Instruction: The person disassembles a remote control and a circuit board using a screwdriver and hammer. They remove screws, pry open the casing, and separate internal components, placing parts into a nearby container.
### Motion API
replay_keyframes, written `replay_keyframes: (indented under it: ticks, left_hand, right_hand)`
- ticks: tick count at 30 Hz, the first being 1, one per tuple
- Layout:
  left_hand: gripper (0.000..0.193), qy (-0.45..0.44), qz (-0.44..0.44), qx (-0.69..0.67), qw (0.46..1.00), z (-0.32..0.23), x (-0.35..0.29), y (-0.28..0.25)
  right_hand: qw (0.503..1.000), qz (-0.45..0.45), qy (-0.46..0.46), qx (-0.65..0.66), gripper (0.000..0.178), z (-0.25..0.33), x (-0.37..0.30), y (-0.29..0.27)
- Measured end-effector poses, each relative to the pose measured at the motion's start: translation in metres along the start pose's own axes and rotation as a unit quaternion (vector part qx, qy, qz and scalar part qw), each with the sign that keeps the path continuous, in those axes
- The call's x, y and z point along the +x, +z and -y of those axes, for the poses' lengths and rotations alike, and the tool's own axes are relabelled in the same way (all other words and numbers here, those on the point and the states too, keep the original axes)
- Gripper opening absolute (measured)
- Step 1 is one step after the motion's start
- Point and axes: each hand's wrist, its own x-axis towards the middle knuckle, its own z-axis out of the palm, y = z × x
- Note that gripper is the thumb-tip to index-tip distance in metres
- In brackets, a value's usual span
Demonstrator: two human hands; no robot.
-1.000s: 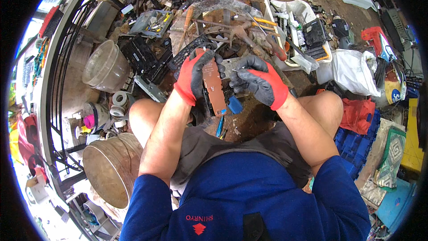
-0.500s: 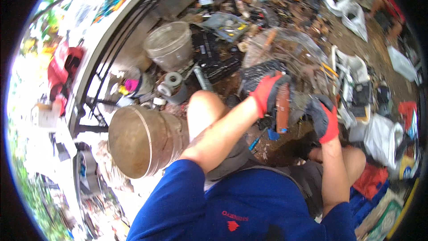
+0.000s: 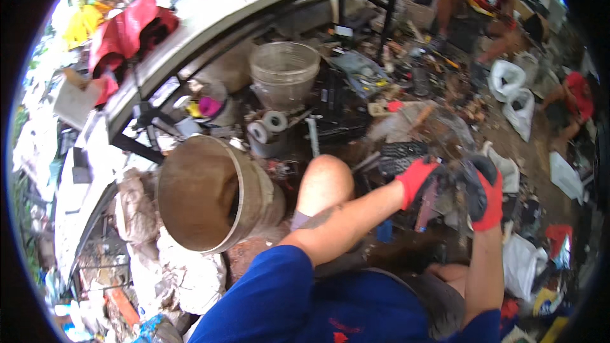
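My left hand (image 3: 424, 179), in a red and dark grey glove, is closed on a flat reddish-brown piece (image 3: 426, 211) that hangs below its fingers, blurred and partly hidden. Close by on the right, my right hand (image 3: 484, 195) wears a matching glove. Its fingers are curled, and whatever they hold is too blurred to name. Just beyond my left hand lies a black ridged object (image 3: 404, 157). A small blue thing (image 3: 384, 230) is on the ground below the hands.
A large dirty bucket (image 3: 236, 185) lies tipped at my left, with another bucket (image 3: 284, 82) upright behind it. Pale rolls (image 3: 267, 126) sit near my knee. A table edge (image 3: 254, 6) curves across the far left. White bags (image 3: 508, 79) and two people (image 3: 486, 0) are at the far right.
The view has swung, so the scene sits farther right and lower. My hands have come nearer each other. The reddish-brown piece, plainly seen before, is now more tilted and hidden.
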Motion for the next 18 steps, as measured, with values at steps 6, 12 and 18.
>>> replay_keyframes:
  ticks: [6, 12, 18]
  left_hand:
    - [0.026, 0.022, 0.057, 0.091, 0.994, -0.053, -0.008, -0.021]
    - [0.020, -0.041, 0.132, -0.135, 0.981, -0.062, 0.004, -0.050]
    - [0.026, -0.069, 0.129, -0.027, 0.989, -0.027, 0.017, -0.065]
  right_hand:
    - [0.997, 0.042, -0.054, 0.027, 0.020, 0.051, 0.018, 0.022]
    - [0.988, -0.149, 0.011, -0.027, 0.021, 0.012, -0.068, -0.062]
    - [0.958, -0.284, 0.014, 0.027, 0.019, -0.004, -0.207, -0.126]
